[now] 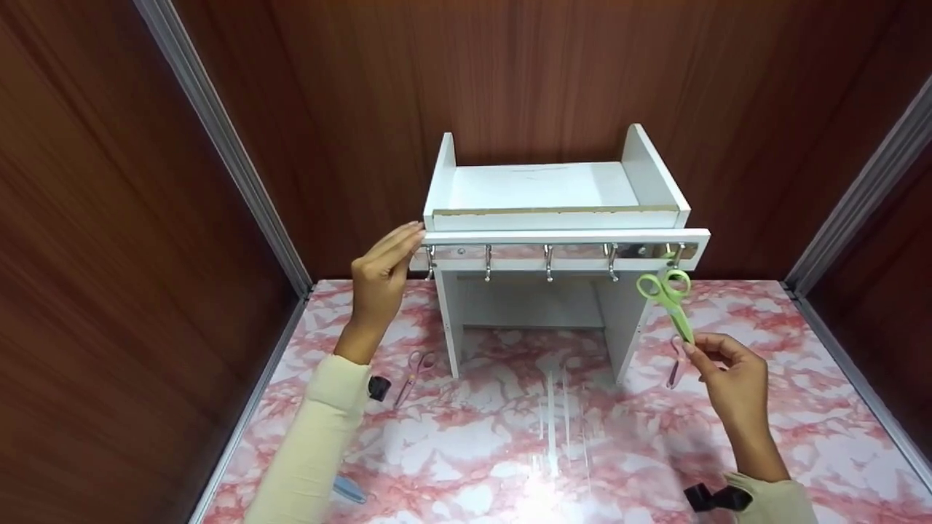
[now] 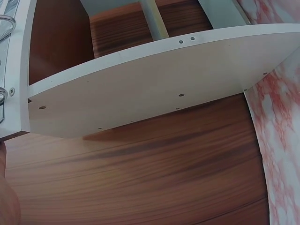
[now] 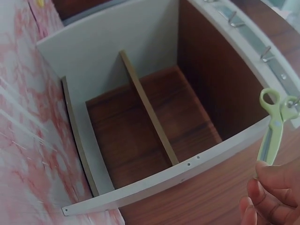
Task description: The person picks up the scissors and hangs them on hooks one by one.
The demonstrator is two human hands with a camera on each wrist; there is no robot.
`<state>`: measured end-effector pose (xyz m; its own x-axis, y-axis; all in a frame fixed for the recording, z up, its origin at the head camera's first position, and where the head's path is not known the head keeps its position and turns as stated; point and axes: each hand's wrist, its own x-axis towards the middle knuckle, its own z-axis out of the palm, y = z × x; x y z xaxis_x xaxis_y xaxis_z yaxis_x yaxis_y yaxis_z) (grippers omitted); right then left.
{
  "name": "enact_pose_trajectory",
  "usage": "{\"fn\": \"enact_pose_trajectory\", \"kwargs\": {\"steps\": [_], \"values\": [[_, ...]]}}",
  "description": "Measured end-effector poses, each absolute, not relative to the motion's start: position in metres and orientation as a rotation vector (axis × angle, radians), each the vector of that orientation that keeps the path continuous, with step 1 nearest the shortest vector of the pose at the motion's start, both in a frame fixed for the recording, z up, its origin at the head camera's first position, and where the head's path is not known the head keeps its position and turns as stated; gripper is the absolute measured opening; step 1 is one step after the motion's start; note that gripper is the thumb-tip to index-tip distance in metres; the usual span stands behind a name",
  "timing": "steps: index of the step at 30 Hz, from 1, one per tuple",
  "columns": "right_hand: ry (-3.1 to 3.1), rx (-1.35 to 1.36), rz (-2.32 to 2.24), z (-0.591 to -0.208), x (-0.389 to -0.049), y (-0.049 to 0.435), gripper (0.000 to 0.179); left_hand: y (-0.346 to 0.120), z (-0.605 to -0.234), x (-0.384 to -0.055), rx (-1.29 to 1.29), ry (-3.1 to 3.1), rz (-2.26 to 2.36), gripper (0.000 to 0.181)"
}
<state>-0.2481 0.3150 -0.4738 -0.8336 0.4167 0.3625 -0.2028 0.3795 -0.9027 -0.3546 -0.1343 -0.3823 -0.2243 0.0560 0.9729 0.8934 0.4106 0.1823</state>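
Green-handled scissors [image 1: 677,318] are pinched by the blade end in my right hand [image 1: 739,378], handle loops pointing up. In the right wrist view, one loop of the scissors [image 3: 276,133] overlaps the end hook [image 3: 293,104]; whether it hangs on the hook, I cannot tell. A white rail with several metal hooks [image 1: 549,262] runs across the front of a white shelf unit [image 1: 539,220]. At the rail's left end rest the nearly straight fingers of my left hand [image 1: 382,273]. Only part of that hand [image 2: 7,201] shows in the left wrist view.
Pink scissors [image 1: 412,378] lie on the marbled tabletop [image 1: 466,429] left of the unit. Another pink pair [image 1: 676,364] lies behind my right hand. A blue object [image 1: 349,489], partly hidden, sits beside my left sleeve. Wood-look panels [image 1: 349,109] enclose the table.
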Motion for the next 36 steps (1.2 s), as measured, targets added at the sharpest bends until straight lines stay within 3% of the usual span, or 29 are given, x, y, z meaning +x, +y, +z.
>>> {"fn": "enact_pose_trajectory", "kwargs": {"steps": [6, 15, 36], "values": [[-2.081, -0.157, 1.489, -0.465, -0.244, 0.309, 0.021, -0.135, -0.381, -0.353, -0.855, -1.615, -0.985, 0.023], [-2.078, -0.106, 1.298, -0.493, -0.263, 0.324, 0.018, -0.135, -0.380, -0.351, -0.855, -1.611, -0.984, 0.024], [-2.221, -0.181, 1.011, -0.522, -0.266, 0.333, 0.013, -0.136, -0.381, -0.352, -0.847, -1.627, -0.983, 0.023]]}}
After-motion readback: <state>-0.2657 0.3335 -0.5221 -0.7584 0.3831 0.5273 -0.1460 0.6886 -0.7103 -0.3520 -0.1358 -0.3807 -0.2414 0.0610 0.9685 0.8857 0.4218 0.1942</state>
